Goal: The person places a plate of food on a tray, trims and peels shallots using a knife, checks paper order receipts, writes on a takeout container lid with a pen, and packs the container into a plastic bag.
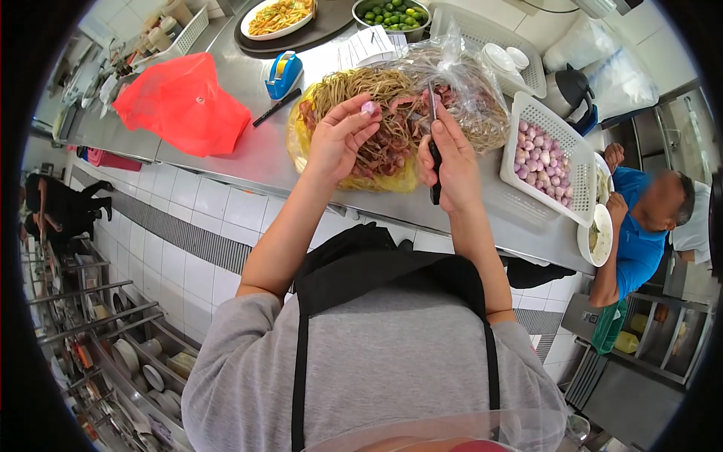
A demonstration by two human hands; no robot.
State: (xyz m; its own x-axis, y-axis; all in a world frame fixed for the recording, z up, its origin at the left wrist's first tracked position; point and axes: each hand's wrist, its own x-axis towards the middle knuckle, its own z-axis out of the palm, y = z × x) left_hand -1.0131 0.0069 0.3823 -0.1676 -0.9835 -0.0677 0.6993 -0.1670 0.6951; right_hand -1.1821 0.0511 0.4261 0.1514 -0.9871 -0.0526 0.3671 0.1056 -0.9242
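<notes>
Between the thumb and fingers of my left hand [340,139] is a small peeled shallot [370,108]. My right hand [454,154] grips a knife [434,143] by its black handle, blade pointing up and away from me. Both hands are raised over a yellow plastic bag [301,143] heaped with dry stalks [354,84] and reddish peelings [380,154]. Against it lies a clear knotted plastic bag [474,90] with more stalks and skins. To the right, a white perforated basket [514,177] holds many shallots [538,162].
On the steel counter [263,166] are a red plastic bag [188,105], a blue tape dispenser [285,74], a black pen [277,107], papers [365,49], a bowl of limes [392,15] and a plate of food [279,19]. A person in blue [640,226] is at the right, beside a white bowl [596,237].
</notes>
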